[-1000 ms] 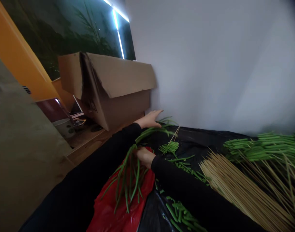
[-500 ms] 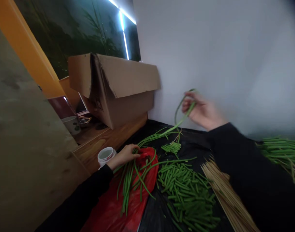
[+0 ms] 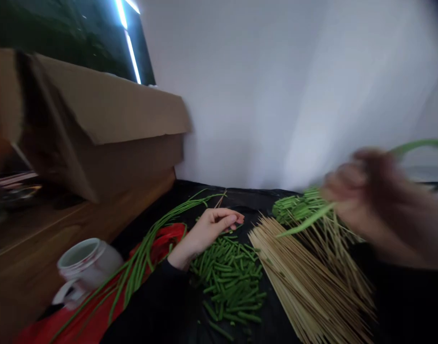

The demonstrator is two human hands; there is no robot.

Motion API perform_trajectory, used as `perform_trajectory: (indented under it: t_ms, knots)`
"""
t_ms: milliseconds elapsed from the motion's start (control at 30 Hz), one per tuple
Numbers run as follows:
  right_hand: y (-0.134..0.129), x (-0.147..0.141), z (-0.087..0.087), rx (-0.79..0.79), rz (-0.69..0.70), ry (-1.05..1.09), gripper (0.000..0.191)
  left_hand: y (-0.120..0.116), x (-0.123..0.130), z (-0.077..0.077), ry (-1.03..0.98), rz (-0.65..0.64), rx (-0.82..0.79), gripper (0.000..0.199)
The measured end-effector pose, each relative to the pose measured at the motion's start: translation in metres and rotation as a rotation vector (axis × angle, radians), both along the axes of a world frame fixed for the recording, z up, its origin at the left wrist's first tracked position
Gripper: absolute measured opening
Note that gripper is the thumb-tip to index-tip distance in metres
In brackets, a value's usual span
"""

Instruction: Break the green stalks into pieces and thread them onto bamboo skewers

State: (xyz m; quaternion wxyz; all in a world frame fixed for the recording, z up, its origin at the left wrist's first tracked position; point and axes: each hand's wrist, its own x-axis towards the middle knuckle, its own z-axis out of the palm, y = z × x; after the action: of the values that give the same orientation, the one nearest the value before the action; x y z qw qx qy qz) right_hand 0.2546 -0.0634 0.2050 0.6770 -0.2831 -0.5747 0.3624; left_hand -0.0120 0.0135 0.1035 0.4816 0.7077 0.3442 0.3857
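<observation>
My right hand (image 3: 391, 205), blurred, is raised at the right with its fingers closed around a long green bean (image 3: 307, 222). One end sticks out left; a looped part shows on the far side of the hand. My left hand (image 3: 215, 229) hovers over a heap of cut bean pieces (image 3: 229, 282), thumb and fingers curled together; whatever they may pinch is hidden. Whole long beans (image 3: 143, 251) lie over a red plastic bag (image 3: 172, 237) left of it. Between the hands is a pile of wooden skewers (image 3: 305, 282), with skewered beans (image 3: 294, 208) behind it.
A white mug (image 3: 90, 265) stands at the left by the wooden surface (image 3: 147, 196). Behind it is a large cardboard box (image 3: 133, 114) with its flaps up. A pale wall (image 3: 240, 95) bounds the back. Black plastic sheeting (image 3: 190, 188) covers the work surface.
My view has turned right. My right hand has carried a long bean away from the bunch to the right. My left hand has left the bunch on the red bag and moved over the cut pieces.
</observation>
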Motion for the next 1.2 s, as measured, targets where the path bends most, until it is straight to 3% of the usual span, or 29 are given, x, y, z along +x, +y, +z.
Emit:
perform_trajectory:
  t_ms: [67, 167, 300, 500, 667, 900, 1067, 1200]
  knots:
    - [0.012, -0.009, -0.035, -0.165, 0.151, 0.165, 0.019, -0.004, 0.024, -0.015, -0.014, -0.086, -0.055, 0.038]
    - [0.034, -0.013, -0.087, -0.292, 0.182, 0.333, 0.011, -0.006, 0.045, -0.043, 0.008, -0.205, -0.149, 0.045]
    - [0.053, -0.007, -0.128, -0.363, 0.195, 0.509, 0.014, -0.006, 0.053, -0.07, 0.054, -0.229, -0.208, 0.047]
    - [0.062, -0.012, -0.135, -0.403, 0.195, 0.609, 0.015, -0.004, 0.06, -0.092, -0.068, -0.021, -0.216, 0.047]
    - [0.07, -0.029, -0.128, -0.38, 0.237, 0.59, 0.014, -0.008, 0.06, -0.093, -0.098, -0.157, -0.325, 0.036]
    - [0.072, -0.017, -0.145, -0.479, 0.25, 0.343, 0.015, -0.011, 0.044, -0.094, -0.405, -0.16, -0.803, 0.036]
    - [0.071, -0.01, -0.165, -0.526, 0.17, 0.039, 0.027, -0.01, 0.043, -0.1, -0.456, -0.153, -0.85, 0.036]
    - [0.076, -0.004, -0.175, -0.497, 0.083, -0.043, 0.032, -0.009, 0.037, -0.097, -0.411, -0.17, -0.843, 0.039]
